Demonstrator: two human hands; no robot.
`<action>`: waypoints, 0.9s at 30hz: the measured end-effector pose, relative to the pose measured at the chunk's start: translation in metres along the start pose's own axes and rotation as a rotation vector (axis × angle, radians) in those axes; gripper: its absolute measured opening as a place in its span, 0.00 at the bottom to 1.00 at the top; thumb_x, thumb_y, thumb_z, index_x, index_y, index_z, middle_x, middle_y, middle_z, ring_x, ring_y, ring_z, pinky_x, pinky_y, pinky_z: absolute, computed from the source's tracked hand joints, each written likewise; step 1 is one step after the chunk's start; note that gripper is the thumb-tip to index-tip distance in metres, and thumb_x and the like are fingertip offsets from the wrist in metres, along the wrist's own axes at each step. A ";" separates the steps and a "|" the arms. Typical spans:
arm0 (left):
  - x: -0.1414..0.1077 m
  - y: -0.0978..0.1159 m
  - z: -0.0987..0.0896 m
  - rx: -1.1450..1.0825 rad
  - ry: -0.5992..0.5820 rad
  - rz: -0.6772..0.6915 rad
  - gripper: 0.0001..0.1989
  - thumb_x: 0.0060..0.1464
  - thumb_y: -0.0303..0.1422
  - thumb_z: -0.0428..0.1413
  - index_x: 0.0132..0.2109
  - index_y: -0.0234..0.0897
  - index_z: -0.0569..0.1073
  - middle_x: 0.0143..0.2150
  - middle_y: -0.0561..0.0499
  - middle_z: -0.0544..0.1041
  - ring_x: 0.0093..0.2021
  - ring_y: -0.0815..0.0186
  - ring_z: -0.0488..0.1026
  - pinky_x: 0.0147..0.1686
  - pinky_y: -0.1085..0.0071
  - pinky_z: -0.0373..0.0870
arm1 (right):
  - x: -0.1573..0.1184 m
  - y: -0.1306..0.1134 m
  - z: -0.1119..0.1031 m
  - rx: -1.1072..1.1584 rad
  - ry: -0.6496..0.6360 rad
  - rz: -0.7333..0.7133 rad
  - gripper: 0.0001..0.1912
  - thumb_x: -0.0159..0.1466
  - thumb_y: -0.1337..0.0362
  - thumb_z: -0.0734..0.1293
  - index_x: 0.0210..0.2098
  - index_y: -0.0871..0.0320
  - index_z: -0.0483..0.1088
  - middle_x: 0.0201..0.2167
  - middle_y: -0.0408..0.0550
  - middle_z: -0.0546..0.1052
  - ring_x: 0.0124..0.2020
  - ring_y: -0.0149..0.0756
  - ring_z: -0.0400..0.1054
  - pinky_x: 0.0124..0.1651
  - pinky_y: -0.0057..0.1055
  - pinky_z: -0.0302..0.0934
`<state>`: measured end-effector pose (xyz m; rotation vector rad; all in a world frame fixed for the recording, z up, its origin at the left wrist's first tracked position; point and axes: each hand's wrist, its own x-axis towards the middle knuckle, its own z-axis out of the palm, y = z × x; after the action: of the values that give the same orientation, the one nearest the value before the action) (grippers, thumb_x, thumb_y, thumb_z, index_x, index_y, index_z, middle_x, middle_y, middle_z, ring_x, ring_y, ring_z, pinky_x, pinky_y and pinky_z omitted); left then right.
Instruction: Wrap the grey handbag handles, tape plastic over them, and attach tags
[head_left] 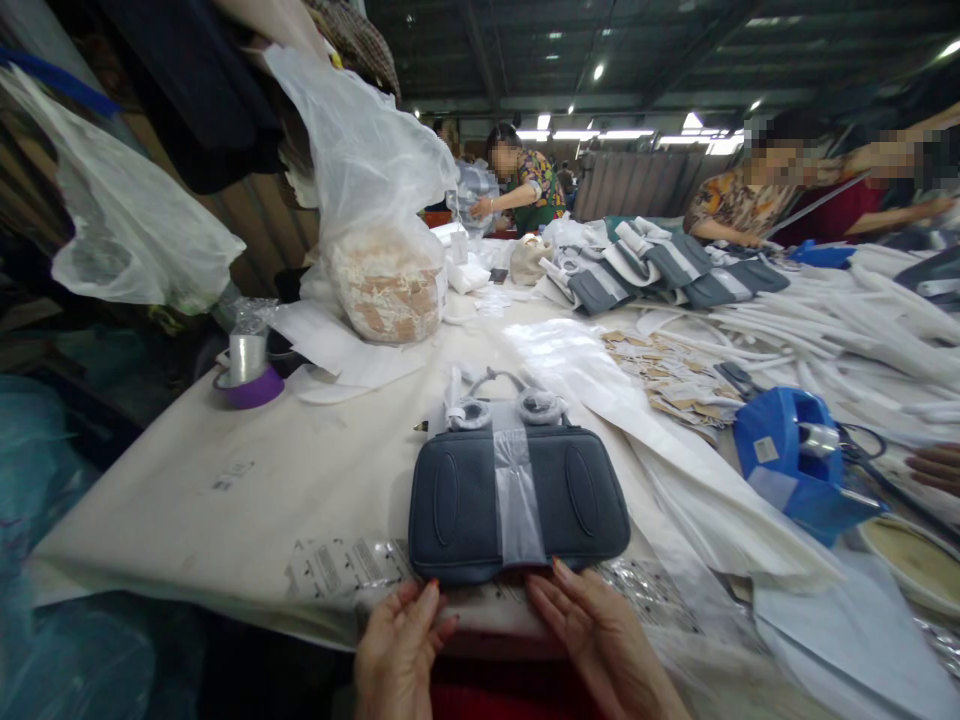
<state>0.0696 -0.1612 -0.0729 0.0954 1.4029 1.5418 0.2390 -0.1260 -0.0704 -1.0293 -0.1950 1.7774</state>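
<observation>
A dark blue-grey handbag (465, 500) lies flat on the covered table in front of me. A translucent strip (517, 500) runs over its middle. At its far side the rings and handle (541, 405) are wrapped in clear film. My left hand (397, 645) is at the bag's near edge, fingers loosely extended and thumb tip by the left part. My right hand (592, 630) has its fingers stretched out at the same edge, thumb tip close to the bag's bottom. A clear printed plastic bag (345, 568) lies partly under the handbag. Whether my fingertips touch it is unclear.
A blue tape dispenser (787, 460) stands right, beside brown paper pieces (667, 375) and white strips. A purple tape roll (251, 385) sits left, near a plastic-wrapped bundle (390, 285). More dark handbags (675, 265) are piled behind. Several people work beyond; another person's hand (937, 468) shows right.
</observation>
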 end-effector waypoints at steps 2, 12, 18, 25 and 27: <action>-0.006 -0.001 0.017 -0.081 -0.070 -0.189 0.11 0.41 0.25 0.64 0.33 0.33 0.70 0.33 0.48 0.77 0.32 0.61 0.76 0.30 0.67 0.74 | 0.010 -0.001 0.011 0.104 0.028 0.027 0.17 0.43 0.67 0.78 0.30 0.58 0.72 0.31 0.42 0.79 0.34 0.34 0.74 0.40 0.30 0.71; 0.013 -0.012 0.060 -0.256 -0.361 -0.293 0.07 0.30 0.25 0.64 0.24 0.30 0.77 0.26 0.49 0.79 0.31 0.63 0.75 0.41 0.68 0.73 | 0.022 -0.012 0.016 -0.030 -0.151 -0.130 0.19 0.41 0.74 0.76 0.33 0.60 0.76 0.27 0.43 0.80 0.38 0.45 0.74 0.49 0.41 0.67; 0.020 -0.006 0.052 -0.156 -0.478 -0.328 0.10 0.29 0.28 0.65 0.25 0.29 0.78 0.26 0.45 0.79 0.40 0.52 0.76 0.50 0.58 0.68 | 0.025 -0.011 0.012 -0.131 -0.238 -0.184 0.22 0.44 0.71 0.74 0.40 0.60 0.75 0.31 0.46 0.81 0.43 0.46 0.73 0.54 0.44 0.61; 0.032 -0.011 0.049 0.000 -0.436 0.064 0.13 0.35 0.29 0.65 0.35 0.39 0.79 0.37 0.51 0.81 0.48 0.57 0.73 0.57 0.59 0.62 | 0.037 -0.010 0.000 -0.376 -0.147 -0.301 0.13 0.45 0.65 0.75 0.32 0.57 0.77 0.31 0.46 0.81 0.38 0.46 0.74 0.49 0.43 0.64; 0.036 -0.013 0.048 0.080 -0.401 0.149 0.15 0.36 0.29 0.66 0.36 0.41 0.79 0.39 0.52 0.80 0.49 0.58 0.72 0.58 0.62 0.61 | 0.040 -0.012 -0.001 -0.503 -0.101 -0.349 0.11 0.44 0.64 0.75 0.28 0.57 0.77 0.30 0.47 0.81 0.35 0.47 0.73 0.47 0.43 0.64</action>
<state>0.0898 -0.1053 -0.0870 0.5393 1.1550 1.4855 0.2436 -0.0876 -0.0865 -1.1684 -0.8664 1.4885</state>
